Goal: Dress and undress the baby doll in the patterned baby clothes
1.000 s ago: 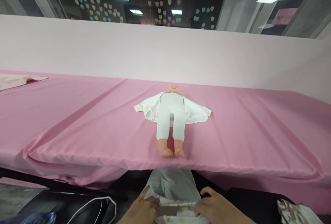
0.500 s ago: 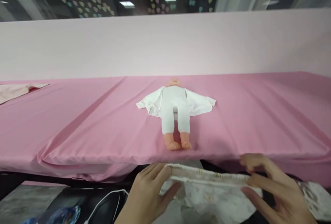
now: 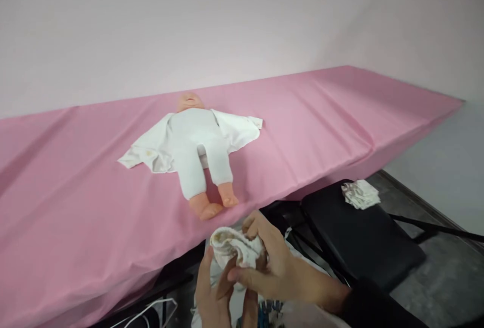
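Note:
Bunched up between my two hands is a small white garment with a faint print and a gathered elastic edge, perhaps baby pants; its full shape is hidden. From below, my left hand grips it with fingers curled at its near side. My right hand pinches its right side, thumb toward me. Beyond both hands a baby doll in a white body lies on its back, feet toward me. An unfastened white baby shirt is spread beneath the doll, sleeves out to both sides.
The table carries a pink cloth that hangs over the front edge. A black chair stands at the right with a folded white cloth on it. At the bottom left runs a white cable. A white wall rises behind.
My view has swung right and down, bringing in the chair. The garment, stretched wide between my hands before, is now gathered into a bunch with my hands close together. The doll still lies in place.

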Action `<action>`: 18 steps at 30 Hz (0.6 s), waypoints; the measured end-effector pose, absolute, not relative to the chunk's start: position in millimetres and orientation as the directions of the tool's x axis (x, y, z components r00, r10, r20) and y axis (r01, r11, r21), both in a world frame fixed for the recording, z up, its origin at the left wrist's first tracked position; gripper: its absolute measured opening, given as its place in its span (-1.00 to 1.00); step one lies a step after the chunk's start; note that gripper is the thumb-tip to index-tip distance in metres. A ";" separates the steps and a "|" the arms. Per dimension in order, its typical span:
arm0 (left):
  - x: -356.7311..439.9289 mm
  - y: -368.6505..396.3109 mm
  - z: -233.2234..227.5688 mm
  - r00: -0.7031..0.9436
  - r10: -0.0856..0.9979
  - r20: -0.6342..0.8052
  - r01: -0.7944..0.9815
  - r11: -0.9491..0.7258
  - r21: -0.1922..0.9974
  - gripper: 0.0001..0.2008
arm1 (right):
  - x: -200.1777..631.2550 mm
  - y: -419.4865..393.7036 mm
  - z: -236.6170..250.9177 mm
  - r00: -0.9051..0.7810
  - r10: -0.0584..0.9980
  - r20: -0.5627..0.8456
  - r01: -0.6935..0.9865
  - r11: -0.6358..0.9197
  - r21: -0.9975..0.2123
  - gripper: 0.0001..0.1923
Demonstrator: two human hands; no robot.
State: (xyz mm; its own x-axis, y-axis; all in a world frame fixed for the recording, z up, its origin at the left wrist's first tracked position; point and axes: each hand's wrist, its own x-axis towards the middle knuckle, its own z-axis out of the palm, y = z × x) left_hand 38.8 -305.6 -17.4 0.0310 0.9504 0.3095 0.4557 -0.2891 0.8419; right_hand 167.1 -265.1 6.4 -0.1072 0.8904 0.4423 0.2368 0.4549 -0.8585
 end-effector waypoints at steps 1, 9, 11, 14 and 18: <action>36.9 -308.4 -15.6 0.014 0.939 0.343 0.491 -0.306 0.816 -0.58 | 174.3 -267.3 10.2 -0.148 0.889 0.434 0.243 0.458 -0.855 -0.62; 67.6 -286.1 -26.7 0.382 0.902 0.199 0.206 -0.293 0.933 -0.27 | 241.5 -289.5 59.7 0.202 0.922 0.332 -0.021 0.343 -0.939 -0.64; 88.2 -279.6 -48.7 0.633 0.772 -0.061 0.046 0.041 0.998 -0.33 | 254.9 -284.6 63.6 0.240 0.927 0.287 -0.030 0.303 -0.953 -0.63; 109.0 -277.0 -83.6 0.713 0.666 -0.218 -0.018 0.328 0.945 -0.43 | 278.3 -275.8 64.3 0.313 0.932 0.185 -0.016 0.200 -0.980 -0.65; 110.4 -279.9 -107.7 0.677 0.653 -0.339 -0.086 0.528 0.845 -0.54 | 304.3 -273.5 65.4 0.379 0.916 0.135 0.103 0.103 -0.989 -0.71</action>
